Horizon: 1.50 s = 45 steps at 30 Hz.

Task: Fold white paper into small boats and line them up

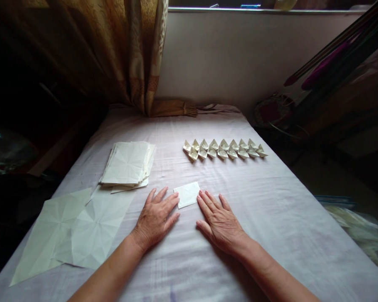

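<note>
A small folded piece of white paper (187,195) lies flat on the cloth-covered table, between my two hands. My left hand (157,214) rests flat with its fingers apart, the fingertips at the paper's left edge. At the right edge of the same paper are the fingertips of my right hand (219,220), which also lies flat, fingers stretched out. Beyond them stand several small folded paper boats (223,149) in two close rows. To the left sits a stack of creased paper sheets (126,163).
Large creased sheets (97,228) lie overlapping at the front left of the table. A gold curtain (141,54) hangs down to the table's far edge, before a pale wall (227,54). On the floor at the right is a clear plastic bag (362,230).
</note>
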### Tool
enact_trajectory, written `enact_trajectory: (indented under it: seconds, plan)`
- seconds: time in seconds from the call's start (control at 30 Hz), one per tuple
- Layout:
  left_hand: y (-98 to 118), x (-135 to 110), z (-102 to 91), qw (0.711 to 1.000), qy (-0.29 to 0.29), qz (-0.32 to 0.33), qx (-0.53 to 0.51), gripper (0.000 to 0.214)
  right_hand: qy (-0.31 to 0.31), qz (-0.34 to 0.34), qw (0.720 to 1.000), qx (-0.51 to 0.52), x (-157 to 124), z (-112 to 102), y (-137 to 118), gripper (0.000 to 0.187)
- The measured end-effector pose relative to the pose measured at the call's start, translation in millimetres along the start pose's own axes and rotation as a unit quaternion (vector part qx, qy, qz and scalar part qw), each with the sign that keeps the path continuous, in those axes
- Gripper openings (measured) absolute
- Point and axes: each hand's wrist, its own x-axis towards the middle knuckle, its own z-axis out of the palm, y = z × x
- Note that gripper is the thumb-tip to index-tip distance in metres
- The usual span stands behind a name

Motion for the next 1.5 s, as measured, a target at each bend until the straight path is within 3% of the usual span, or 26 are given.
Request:
enact_trajectory:
  seconds: [0.13, 0.3, 0.57, 0.93, 1.13, 1.33, 1.5]
  plan:
    - [10.1, 4.1, 6.6, 0.994, -0.068, 0.086, -0.004, 0.057, 0.014, -0.001, 1.000, 0.001, 0.1, 1.7, -1.1, 0.059]
    - [18.5, 10.1, 12.2, 0.991, -0.115, 0.071, 0.013, 0.072, 0.005, 0.002, 1.000, 0.004, 0.6, -0.6, -2.0, 0.059]
    - [-3.9, -2.0, -5.6, 0.986, -0.148, 0.072, 0.033, 0.065, -0.016, 0.010, 1.000, 0.007, 1.7, -4.3, -3.8, 0.062]
    - [-21.4, 2.1, -4.1, 0.993, -0.085, 0.015, 0.079, 0.070, -0.027, 0.018, 0.999, 0.012, 2.2, -4.7, -3.3, 0.062]
    - [-20.6, 7.3, -7.5, 0.993, -0.049, 0.020, 0.107, 0.056, -0.015, 0.021, 1.000, 0.007, 1.3, -1.8, -3.6, 0.062]
    - [-23.2, 13.7, -11.2, 0.993, -0.033, 0.034, 0.104, 0.037, 0.059, -0.008, 0.998, 0.007, 10.8, 0.3, -23.9, 0.053]
    - [-28.0, 14.2, -11.9, 0.994, -0.032, 0.034, 0.099, 0.036, 0.059, -0.031, 0.997, 0.035, 29.7, 5.3, -44.9, 0.051]
